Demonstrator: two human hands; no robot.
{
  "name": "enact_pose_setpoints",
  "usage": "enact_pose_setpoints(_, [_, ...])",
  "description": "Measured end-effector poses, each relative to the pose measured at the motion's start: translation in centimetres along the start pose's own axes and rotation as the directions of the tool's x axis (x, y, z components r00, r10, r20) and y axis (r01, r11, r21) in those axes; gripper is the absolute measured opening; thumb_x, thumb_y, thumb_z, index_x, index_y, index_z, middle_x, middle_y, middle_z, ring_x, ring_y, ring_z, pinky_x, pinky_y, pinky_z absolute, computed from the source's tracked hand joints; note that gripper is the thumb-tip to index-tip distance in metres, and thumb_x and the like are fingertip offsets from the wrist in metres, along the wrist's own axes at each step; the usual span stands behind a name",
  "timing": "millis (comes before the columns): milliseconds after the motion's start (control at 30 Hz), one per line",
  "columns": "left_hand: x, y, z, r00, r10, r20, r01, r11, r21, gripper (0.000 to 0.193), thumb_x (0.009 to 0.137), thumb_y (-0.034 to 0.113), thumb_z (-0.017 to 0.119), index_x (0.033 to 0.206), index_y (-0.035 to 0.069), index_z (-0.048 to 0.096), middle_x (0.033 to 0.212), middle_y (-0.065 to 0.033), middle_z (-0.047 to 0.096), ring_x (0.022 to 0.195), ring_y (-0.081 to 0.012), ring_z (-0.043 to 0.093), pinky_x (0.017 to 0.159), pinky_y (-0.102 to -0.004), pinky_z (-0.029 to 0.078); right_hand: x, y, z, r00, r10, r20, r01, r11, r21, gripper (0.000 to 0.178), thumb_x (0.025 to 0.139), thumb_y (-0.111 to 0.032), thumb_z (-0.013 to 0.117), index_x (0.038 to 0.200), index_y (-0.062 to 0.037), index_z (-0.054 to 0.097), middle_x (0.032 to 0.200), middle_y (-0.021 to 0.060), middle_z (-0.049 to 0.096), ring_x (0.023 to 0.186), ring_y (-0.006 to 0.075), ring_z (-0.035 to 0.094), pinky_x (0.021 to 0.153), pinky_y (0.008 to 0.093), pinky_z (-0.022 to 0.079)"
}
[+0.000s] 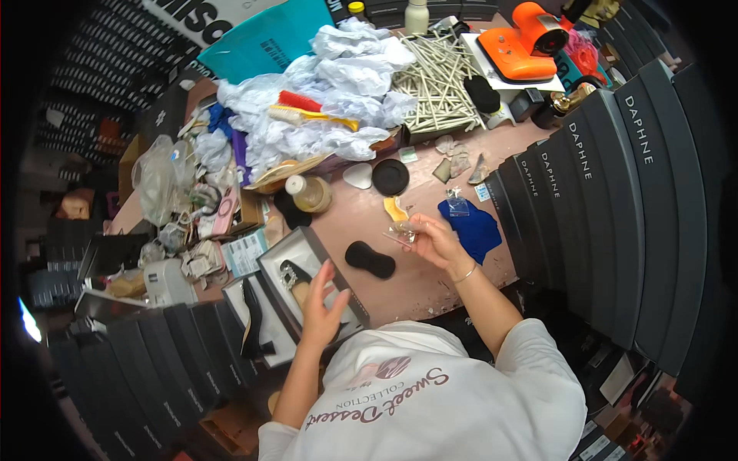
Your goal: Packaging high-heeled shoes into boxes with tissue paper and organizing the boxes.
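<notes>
My left hand (319, 309) hovers over an open grey shoebox (269, 261), its fingers apart and nothing in them. A black shoe with a sparkling buckle (289, 276) lies in the box, partly covered by that hand. Another black shoe (250, 319) lies to its left on white lining. My right hand (436, 240) pinches a small clear plastic bag (400, 233) above the table; its contents are too small to make out. Close by are a yellow piece (394, 208), a black hourglass-shaped pad (370, 260) and a blue cloth (478, 233) with another clear packet (458, 205) on it.
Dark shoeboxes stand in rows at right (588, 192) and lower left (165, 369). Crumpled white paper (338, 84), a red-and-yellow brush (311, 111), pale sticks (434, 81) and an orange device (519, 50) fill the back. A bottle (309, 194) stands near a black round lid (390, 177).
</notes>
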State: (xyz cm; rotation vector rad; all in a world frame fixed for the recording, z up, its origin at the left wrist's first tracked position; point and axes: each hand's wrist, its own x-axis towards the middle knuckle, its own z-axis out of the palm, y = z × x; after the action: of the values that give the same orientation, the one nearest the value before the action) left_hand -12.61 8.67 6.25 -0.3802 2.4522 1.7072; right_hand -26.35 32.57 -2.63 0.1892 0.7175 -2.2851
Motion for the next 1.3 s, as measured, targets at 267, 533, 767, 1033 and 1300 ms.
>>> enact_pose_setpoints(267, [0.8, 2.7, 5.6, 0.988, 0.077, 0.132, -0.004, 0.874, -0.486, 0.048, 0.085, 0.002, 0.061, 0.130, -0.001, 0.042, 0.121, -0.0099, 0.049, 0.102, -0.0151, 0.054, 0.086, -0.0296, 0.047, -5.3, 4.1, 5.2, 0.987, 0.041, 0.155, -0.058, 0.993, 0.103, 0.014, 0.088, -0.008, 0.048, 0.101, -0.0039, 0.053, 0.100, 0.0103, 0.060, 0.088, 0.0192, 0.059, 0.075, 0.0346, 0.048])
enact_pose_setpoints(533, [-3.7, 0.3, 4.8, 0.866, 0.141, 0.479, 0.310, 0.600, -0.738, 0.025, 0.088, 0.007, 0.058, 0.112, 0.000, 0.057, 0.107, -0.0060, 0.061, 0.097, -0.0148, 0.058, 0.085, -0.0290, 0.046, -12.9, 8.5, 7.6, 0.974, -0.228, 0.017, 0.224, 0.939, -0.260, 0.009, 0.090, -0.012, 0.048, 0.093, -0.0068, 0.055, 0.085, 0.0023, 0.059, 0.075, 0.0107, 0.056, 0.069, 0.0255, 0.046])
enact_pose_setpoints(767, [-7.1, -2.8, 4.2, 0.746, 0.119, 0.655, 0.531, 0.489, -0.692, 0.021, 0.088, 0.013, 0.058, 0.107, 0.004, 0.058, 0.098, -0.0046, 0.063, 0.089, -0.0139, 0.060, 0.085, -0.0322, 0.046, -17.7, 13.7, 9.8, 0.931, -0.338, -0.139, 0.266, 0.888, -0.376, 0.011, 0.092, -0.016, 0.047, 0.092, -0.0073, 0.054, 0.081, 0.0017, 0.059, 0.072, 0.0074, 0.057, 0.065, 0.0209, 0.046])
enact_pose_setpoints(1033, [-9.3, -5.0, 4.5, 0.807, 0.041, 0.589, 0.332, 0.794, -0.510, 0.021, 0.087, 0.009, 0.058, 0.107, 0.001, 0.058, 0.098, -0.0057, 0.061, 0.090, -0.0117, 0.057, 0.081, -0.0252, 0.046, -19.7, 16.2, 12.1, 0.840, -0.498, -0.213, 0.262, 0.718, -0.645, 0.030, 0.087, -0.019, 0.062, 0.112, -0.0026, 0.055, 0.080, 0.0017, 0.059, 0.067, 0.0061, 0.055, 0.056, 0.0207, 0.048])
enact_pose_setpoints(1300, [-10.5, -5.0, 4.2, 0.943, 0.146, 0.298, -0.032, 0.933, -0.357, 0.028, 0.086, 0.008, 0.061, 0.112, -0.001, 0.057, 0.107, -0.0047, 0.058, 0.091, -0.0097, 0.055, 0.082, -0.0230, 0.044, -13.1, 8.2, 1.8, 0.716, -0.621, -0.318, 0.113, 0.553, -0.825, 0.016, 0.083, -0.018, 0.062, 0.088, -0.0029, 0.061, 0.073, 0.0035, 0.061, 0.061, 0.0091, 0.058, 0.051, 0.0244, 0.048])
